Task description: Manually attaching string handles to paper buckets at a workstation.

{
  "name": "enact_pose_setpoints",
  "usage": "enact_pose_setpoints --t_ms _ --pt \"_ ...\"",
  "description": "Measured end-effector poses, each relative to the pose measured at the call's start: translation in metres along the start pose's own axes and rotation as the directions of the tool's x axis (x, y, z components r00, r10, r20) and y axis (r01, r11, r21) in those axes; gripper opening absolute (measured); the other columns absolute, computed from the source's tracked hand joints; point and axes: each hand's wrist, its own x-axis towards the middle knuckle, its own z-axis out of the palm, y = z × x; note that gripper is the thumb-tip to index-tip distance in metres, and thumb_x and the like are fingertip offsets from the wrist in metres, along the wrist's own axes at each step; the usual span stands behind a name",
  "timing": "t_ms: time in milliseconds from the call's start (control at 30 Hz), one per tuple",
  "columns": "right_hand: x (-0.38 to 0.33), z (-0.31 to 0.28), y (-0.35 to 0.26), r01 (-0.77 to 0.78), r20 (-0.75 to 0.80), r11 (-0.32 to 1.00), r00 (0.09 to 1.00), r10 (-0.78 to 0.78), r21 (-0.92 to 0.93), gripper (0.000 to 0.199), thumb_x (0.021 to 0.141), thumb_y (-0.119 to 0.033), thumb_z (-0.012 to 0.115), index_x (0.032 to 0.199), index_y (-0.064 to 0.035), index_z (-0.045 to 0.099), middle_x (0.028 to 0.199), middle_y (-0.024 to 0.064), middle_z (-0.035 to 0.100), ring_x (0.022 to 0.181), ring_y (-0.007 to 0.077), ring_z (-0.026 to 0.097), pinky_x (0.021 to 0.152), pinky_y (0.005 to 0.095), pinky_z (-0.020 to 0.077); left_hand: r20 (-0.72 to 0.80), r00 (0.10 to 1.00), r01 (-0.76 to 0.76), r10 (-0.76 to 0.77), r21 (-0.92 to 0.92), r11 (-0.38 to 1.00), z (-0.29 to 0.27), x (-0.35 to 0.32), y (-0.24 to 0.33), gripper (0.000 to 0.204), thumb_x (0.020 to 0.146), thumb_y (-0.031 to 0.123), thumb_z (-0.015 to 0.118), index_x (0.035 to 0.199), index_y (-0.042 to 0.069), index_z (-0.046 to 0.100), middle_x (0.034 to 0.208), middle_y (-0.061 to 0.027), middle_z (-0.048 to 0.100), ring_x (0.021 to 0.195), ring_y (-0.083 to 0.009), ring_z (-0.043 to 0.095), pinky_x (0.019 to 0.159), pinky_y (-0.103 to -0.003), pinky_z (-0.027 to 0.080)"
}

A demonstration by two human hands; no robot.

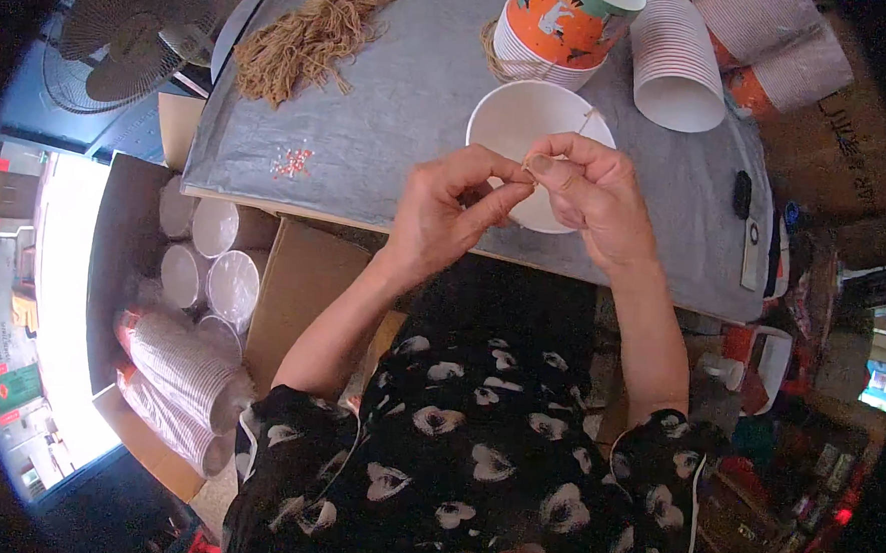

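In front of me a white paper bucket (511,118) stands on the table with its open mouth toward me. A bit of thin cord (590,115) shows at its upper right rim. My left hand (447,202) and my right hand (607,200) meet over the bucket's near side, each with thumb and forefinger pinched. Between the fingertips is a thin tan cord, mostly hidden by the fingers. Just beyond stand stacked orange printed buckets (561,27), with loops of tan cord around the lower part.
A heap of tan cords (310,39) lies at the far left of the grey-covered table (392,104), with small orange bits (294,162) nearer. White bucket stacks (678,89) lie at the far right. A carton (308,269) of wrapped buckets stands lower left, a fan (125,35) behind.
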Motion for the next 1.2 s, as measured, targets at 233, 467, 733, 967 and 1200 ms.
enact_pose_setpoints --t_ms 233,467,733,967,1200 --pt "0.002 -0.001 0.009 -0.016 -0.034 0.997 0.999 0.019 0.082 0.016 0.094 -0.015 0.064 0.102 -0.0017 0.065 0.065 -0.0058 0.052 0.051 0.0018 0.038 0.045 0.0195 0.027 -0.078 0.987 -0.142 0.142 0.011 0.99 0.005 -0.001 -0.002 0.011 0.09 0.006 0.07 0.1 0.002 0.069 0.095 -0.007 0.069 0.068 -0.0114 0.067 0.058 -0.024 0.054" --pt "0.0 0.004 0.008 -0.026 -0.019 1.0 0.999 0.026 -0.003 0.016 0.095 -0.018 0.062 0.099 -0.0034 0.06 0.066 -0.0046 0.051 0.051 0.0016 0.039 0.044 0.0185 0.027 -0.12 0.98 -0.158 0.158 0.01 0.987 0.004 -0.001 -0.01 0.012 0.09 0.006 0.07 0.101 0.002 0.069 0.094 -0.0059 0.069 0.069 -0.0107 0.065 0.062 -0.024 0.054" --pt "0.001 -0.002 0.006 -0.023 0.03 0.999 0.999 0.023 -0.022 0.015 0.093 -0.018 0.065 0.095 -0.0033 0.061 0.066 -0.0054 0.05 0.051 0.0014 0.038 0.045 0.0192 0.0266 -0.183 0.948 -0.243 0.259 0.108 0.964 0.009 0.0 -0.005 0.012 0.085 0.001 0.073 0.096 0.003 0.069 0.086 -0.0037 0.069 0.064 -0.0094 0.064 0.056 -0.023 0.053" --pt "0.001 0.0 0.002 -0.02 0.011 0.998 1.0 0.021 -0.056 0.017 0.093 -0.018 0.065 0.096 -0.0018 0.062 0.067 -0.0058 0.049 0.051 0.0019 0.038 0.045 0.0195 0.0265 -0.116 0.93 -0.301 0.349 0.306 0.903 0.001 -0.001 -0.007 0.013 0.086 0.002 0.072 0.098 0.002 0.068 0.085 -0.0027 0.068 0.065 -0.0093 0.065 0.056 -0.024 0.053" --pt "-0.009 0.0 -0.003 0.284 -0.107 0.886 0.933 -0.344 -0.367 0.014 0.09 -0.007 0.066 0.103 -0.0011 0.065 0.083 -0.0008 0.059 0.071 0.0054 0.053 0.062 0.021 0.0414 -0.02 0.962 0.258 -0.271 -0.244 0.935 -0.013 0.005 0.012 0.014 0.092 0.016 0.069 0.097 0.004 0.067 0.088 -0.0038 0.072 0.07 -0.0088 0.066 0.054 -0.02 0.045"
